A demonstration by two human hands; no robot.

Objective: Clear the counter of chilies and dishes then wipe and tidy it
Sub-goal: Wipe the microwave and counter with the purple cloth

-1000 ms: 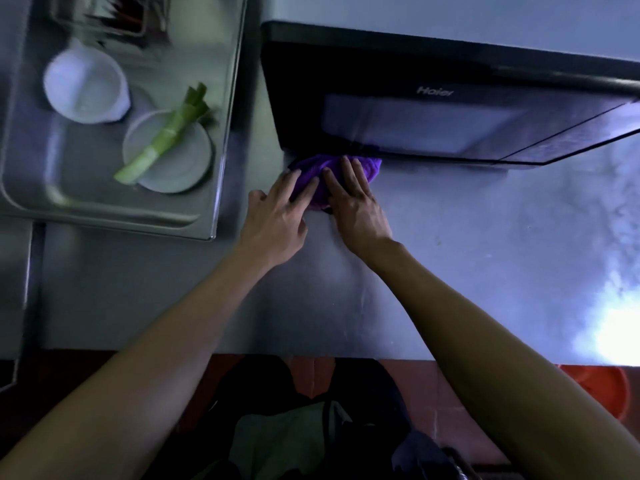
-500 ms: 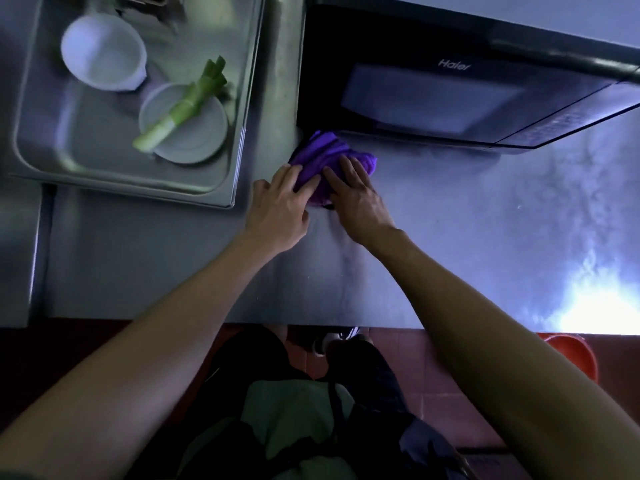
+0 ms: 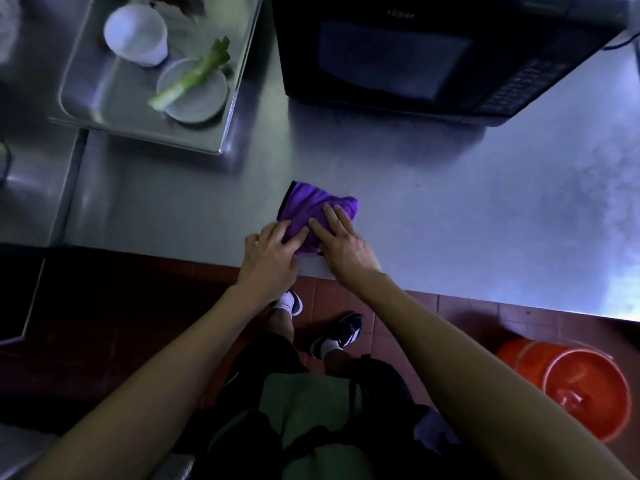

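Note:
A purple cloth [image 3: 308, 206] lies bunched on the steel counter [image 3: 450, 209], close to its front edge. My left hand [image 3: 272, 256] presses on the cloth's near left part with straight fingers. My right hand [image 3: 341, 242] lies flat on the cloth's right side, fingers spread. In the metal tray [image 3: 207, 140] at the back left stand a white cup [image 3: 136, 34] and a white plate [image 3: 194, 98] with a green leek stalk [image 3: 188, 77] across it.
A black microwave [image 3: 426, 53] sits at the back of the counter, right of the tray. An orange bucket [image 3: 581, 386] stands on the red tile floor at the lower right. My feet are below the counter's front edge.
Both hands have pulled the purple cloth from under the microwave's front edge toward the counter's front edge. The view has also shifted back.

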